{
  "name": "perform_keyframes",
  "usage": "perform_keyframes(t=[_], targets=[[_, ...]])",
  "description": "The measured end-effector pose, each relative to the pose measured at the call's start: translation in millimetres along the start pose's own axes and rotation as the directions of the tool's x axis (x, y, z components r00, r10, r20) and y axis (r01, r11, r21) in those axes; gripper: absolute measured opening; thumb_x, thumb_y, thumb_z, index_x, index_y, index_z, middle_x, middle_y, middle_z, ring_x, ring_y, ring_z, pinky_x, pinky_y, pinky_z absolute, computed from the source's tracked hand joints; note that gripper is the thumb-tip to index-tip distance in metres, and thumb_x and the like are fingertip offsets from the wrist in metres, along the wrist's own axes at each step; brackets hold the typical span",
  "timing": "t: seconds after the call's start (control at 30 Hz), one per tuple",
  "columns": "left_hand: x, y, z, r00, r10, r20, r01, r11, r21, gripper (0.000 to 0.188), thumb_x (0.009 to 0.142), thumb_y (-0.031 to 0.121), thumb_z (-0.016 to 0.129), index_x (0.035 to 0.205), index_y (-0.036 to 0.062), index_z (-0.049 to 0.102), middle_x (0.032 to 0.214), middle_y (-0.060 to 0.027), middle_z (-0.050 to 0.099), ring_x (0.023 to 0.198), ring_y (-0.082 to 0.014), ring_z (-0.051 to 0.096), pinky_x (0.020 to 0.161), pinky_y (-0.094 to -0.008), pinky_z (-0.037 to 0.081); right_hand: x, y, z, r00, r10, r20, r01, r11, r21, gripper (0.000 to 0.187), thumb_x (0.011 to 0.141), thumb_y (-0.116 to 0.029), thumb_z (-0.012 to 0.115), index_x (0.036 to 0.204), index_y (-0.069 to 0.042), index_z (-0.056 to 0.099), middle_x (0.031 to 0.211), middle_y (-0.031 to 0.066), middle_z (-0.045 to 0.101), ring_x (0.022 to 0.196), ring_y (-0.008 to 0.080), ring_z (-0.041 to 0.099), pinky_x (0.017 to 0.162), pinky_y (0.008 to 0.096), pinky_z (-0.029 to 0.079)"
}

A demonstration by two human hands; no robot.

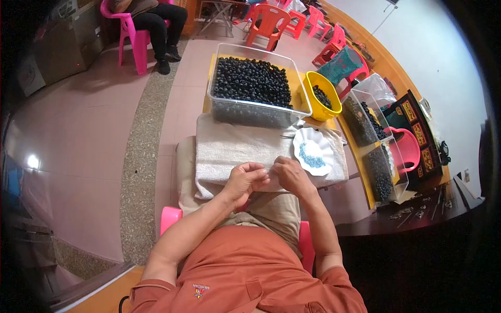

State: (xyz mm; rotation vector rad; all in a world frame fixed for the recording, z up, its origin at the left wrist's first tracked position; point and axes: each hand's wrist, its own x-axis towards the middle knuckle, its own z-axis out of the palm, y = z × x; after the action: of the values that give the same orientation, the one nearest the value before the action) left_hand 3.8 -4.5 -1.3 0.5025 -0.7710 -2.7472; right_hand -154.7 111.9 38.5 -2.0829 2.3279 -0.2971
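Observation:
My left hand (246, 181) and my right hand (293, 176) meet close together over my lap, at the near edge of a white towel (235, 143). Thumb and fingers are pinched on each; whatever lies between them is too small to make out. Just beyond my right hand a white scalloped dish (324, 147) rests on the towel, with tiny blue beads (311, 159) in it. Behind the towel stands a clear plastic bin (250, 112) full of black round beads (253, 81). A thin dark tool (287, 136) lies beside the dish, partly hidden.
Right of the bin is a yellow tub (334, 110) holding more black beads. Clear boxes (378, 172) with dark beads stand farther right beside a dark tabletop (412, 216). Pink and red chairs (269, 23) fill the back; a person (156, 21) sits at the far left.

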Motion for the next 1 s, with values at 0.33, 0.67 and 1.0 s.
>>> perform_keyframes(t=[0.33, 0.67, 1.0], targets=[[-3, -7, 2, 1.0, 0.009, 0.011, -0.009, 0.997, 0.079, 0.008, 0.089, 0.005, 0.065, 0.095, 0.0031, 0.06, 0.088, -0.0055, 0.065, 0.079, -0.0139, 0.065, 0.073, -0.0283, 0.058, -16, 11, 12, 0.972, 0.224, -0.067, -0.176, 0.889, 0.423, 0.012, 0.079, -0.001, 0.066, 0.09, 0.0, 0.067, 0.084, 0.0105, 0.066, 0.076, 0.0232, 0.064, 0.069, 0.0304, 0.051], [1, -1, 2, 0.998, 0.049, 0.044, -0.055, 0.986, 0.159, 0.008, 0.088, 0.008, 0.066, 0.094, 0.0056, 0.062, 0.087, -0.0037, 0.066, 0.078, -0.0117, 0.064, 0.074, -0.0272, 0.055, -12, -4, 3, 0.89, 0.412, 0.193, -0.238, 0.06, 0.969, 0.015, 0.084, -0.007, 0.07, 0.095, 0.003, 0.066, 0.083, 0.0041, 0.067, 0.074, 0.0114, 0.062, 0.069, 0.0246, 0.05], [-2, -3, 3, 0.998, 0.033, 0.057, -0.042, 0.986, 0.161, 0.011, 0.088, 0.007, 0.066, 0.098, 0.0036, 0.061, 0.09, -0.0046, 0.066, 0.083, -0.014, 0.066, 0.076, -0.0281, 0.057, -17, -11, 9, 0.91, 0.379, 0.17, -0.21, 0.068, 0.975, 0.012, 0.086, -0.004, 0.068, 0.096, 0.004, 0.067, 0.084, 0.0056, 0.068, 0.075, 0.0114, 0.063, 0.069, 0.0241, 0.052]])
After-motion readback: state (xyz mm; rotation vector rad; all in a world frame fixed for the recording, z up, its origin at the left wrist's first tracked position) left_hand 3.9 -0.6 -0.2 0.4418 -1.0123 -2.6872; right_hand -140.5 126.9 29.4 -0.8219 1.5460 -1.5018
